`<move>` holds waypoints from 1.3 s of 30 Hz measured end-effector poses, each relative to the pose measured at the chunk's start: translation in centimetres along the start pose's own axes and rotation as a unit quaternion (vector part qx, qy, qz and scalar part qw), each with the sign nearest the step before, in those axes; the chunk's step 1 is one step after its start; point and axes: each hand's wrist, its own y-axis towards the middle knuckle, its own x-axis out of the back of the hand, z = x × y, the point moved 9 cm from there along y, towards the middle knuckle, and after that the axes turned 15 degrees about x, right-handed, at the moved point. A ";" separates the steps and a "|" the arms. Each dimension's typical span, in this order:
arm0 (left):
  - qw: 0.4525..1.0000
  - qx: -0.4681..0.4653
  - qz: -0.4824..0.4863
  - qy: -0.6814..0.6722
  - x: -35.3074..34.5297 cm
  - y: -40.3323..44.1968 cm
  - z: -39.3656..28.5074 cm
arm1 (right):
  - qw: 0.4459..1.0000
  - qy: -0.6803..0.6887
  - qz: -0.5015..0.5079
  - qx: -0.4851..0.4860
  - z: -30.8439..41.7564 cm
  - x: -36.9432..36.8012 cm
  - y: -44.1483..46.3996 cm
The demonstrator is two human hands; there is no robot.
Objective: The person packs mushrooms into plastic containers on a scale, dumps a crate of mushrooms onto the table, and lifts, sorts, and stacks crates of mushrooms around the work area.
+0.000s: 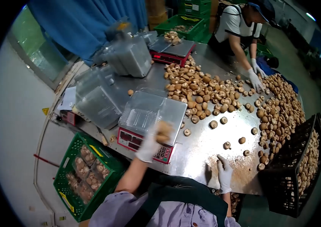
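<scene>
My left hand [148, 146], in a white glove and blurred by motion, holds brownish mushrooms [164, 132] over the right side of a red scale [124, 136]. On the scale's metal plate lies an open clear plastic tray [142, 113], to the left of these mushrooms. My right hand [225, 174], also gloved, is low over the near part of the steel table [194, 162]. Its fingers are extended and I see nothing in them. A few loose mushrooms [227, 145] lie beyond it.
Stacked plastic trays [100, 98] stand left. Mushroom heaps [206, 87] cover the far table. A green crate [88, 178] holds packed mushrooms; a black crate [296, 178] leans right. Across the table, a co-worker's gloved hands [256, 79] touch mushrooms near a second scale [172, 55].
</scene>
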 end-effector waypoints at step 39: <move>0.505 -0.571 0.455 0.460 -59.8 -3.4 22.4 | 0.408 0.379 -0.815 -0.162 -31.8 38.8 -39.1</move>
